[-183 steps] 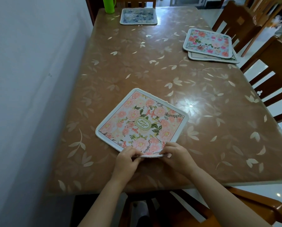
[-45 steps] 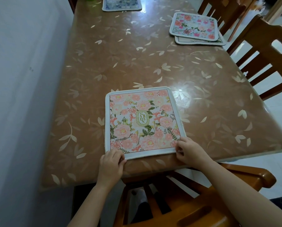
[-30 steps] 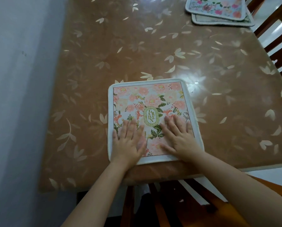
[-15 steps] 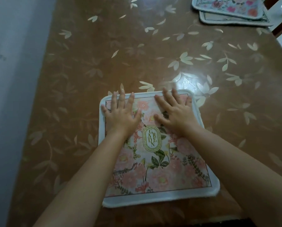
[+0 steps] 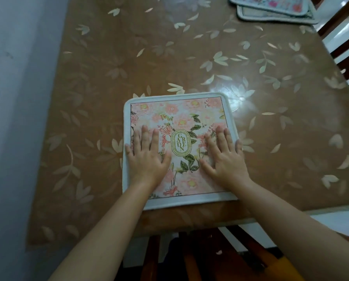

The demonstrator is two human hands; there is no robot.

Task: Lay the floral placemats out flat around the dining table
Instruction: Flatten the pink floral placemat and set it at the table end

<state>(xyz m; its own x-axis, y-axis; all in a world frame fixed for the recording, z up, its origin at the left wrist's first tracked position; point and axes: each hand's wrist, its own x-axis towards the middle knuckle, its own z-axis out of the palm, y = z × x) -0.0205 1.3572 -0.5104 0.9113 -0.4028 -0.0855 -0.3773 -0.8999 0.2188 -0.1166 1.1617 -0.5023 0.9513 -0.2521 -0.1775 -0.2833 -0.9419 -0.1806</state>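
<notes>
Two hands down on one placemat [image 5: 179, 112], which lies square at the counter's [image 5: 129, 57] near edge. Left hand [image 5: 148, 159] and right hand [image 5: 225, 159] press palm-down either side of the centre emblem [image 5: 180, 143], fingers [image 5: 144, 136] straight, slightly spread, pinching nothing. Mat reads thin, soft, light, with a fabric border. It will likely slide on the glossy counter, so press, don't drag. To reposition it, pinch the near corners. More stacked placemats [image 5: 275, 12] sit at the far right corner.

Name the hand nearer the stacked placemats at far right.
Right. The right hand presses the right half of the near placemat, toward the stack; the left hand presses its left half.
</notes>
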